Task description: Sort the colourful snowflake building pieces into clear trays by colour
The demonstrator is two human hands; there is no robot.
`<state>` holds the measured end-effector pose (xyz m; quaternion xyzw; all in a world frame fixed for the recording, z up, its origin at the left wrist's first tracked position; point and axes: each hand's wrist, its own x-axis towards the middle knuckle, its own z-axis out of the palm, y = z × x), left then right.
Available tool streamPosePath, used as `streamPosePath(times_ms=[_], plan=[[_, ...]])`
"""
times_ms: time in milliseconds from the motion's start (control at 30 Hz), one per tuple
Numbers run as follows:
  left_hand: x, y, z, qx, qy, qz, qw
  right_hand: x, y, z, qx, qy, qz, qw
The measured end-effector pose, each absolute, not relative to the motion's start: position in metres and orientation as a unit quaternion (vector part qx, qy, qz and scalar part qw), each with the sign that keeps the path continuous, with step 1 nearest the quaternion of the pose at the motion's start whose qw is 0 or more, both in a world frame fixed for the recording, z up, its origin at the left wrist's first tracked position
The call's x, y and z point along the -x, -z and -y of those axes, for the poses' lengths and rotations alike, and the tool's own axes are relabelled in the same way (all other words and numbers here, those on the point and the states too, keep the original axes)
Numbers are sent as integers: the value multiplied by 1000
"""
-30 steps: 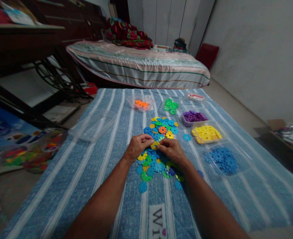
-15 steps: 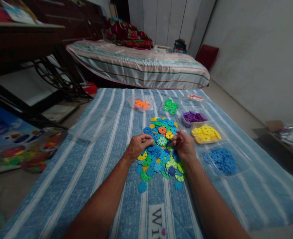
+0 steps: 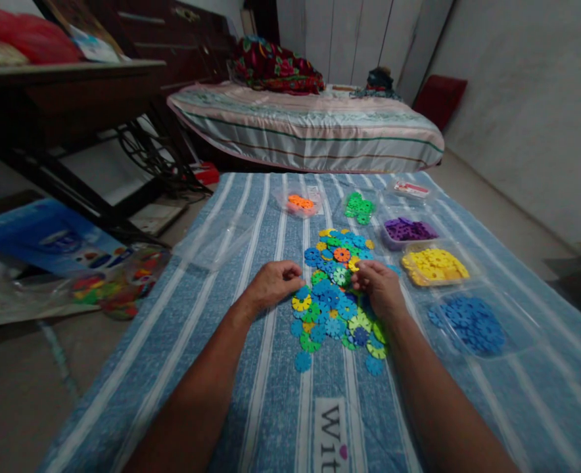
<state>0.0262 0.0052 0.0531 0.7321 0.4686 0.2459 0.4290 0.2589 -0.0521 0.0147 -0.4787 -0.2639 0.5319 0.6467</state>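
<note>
Flower-shaped plastic discs (image 3: 327, 295) in blue, green, yellow and orange lie in a loose pile on the striped cloth. At the pile's left edge, my left hand (image 3: 277, 284) has its fingers loosely curled, with a gap between thumb and forefinger. Nothing shows in that gap. Opposite, on the right side, my right hand (image 3: 380, 286) closes its fingertips on the edge of a yellow disc (image 3: 353, 264), partly covering it. An orange disc (image 3: 342, 254) lies just beyond. My right forearm passes close beside several green discs (image 3: 376, 341).
Clear tubs hold blue discs (image 3: 472, 325), yellow discs (image 3: 436, 265), purple discs (image 3: 409, 230), green discs (image 3: 359, 207) and orange discs (image 3: 300, 204). A clear lid or tray (image 3: 216, 243) lies at left. Beyond the cloth (image 3: 211, 315) stands a bed (image 3: 310, 125).
The view has turned left, so the pile and tubs sit farther right. My left hand has drawn slightly away from the pile. My right fingertips have come over the yellow disc.
</note>
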Motion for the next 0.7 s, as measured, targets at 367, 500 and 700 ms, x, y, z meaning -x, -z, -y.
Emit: streamPosePath(times_ms=[367, 500, 700], plan=[[-28, -54, 30, -812, -104, -530, 222, -257, -13, 54, 490, -518, 294, 636], [-29, -51, 31, -805, -99, -531, 247, -255, -14, 55, 497, -513, 305, 630], [-28, -49, 31, -753, -182, -532, 341, -254, -15, 55, 501, -509, 305, 629]])
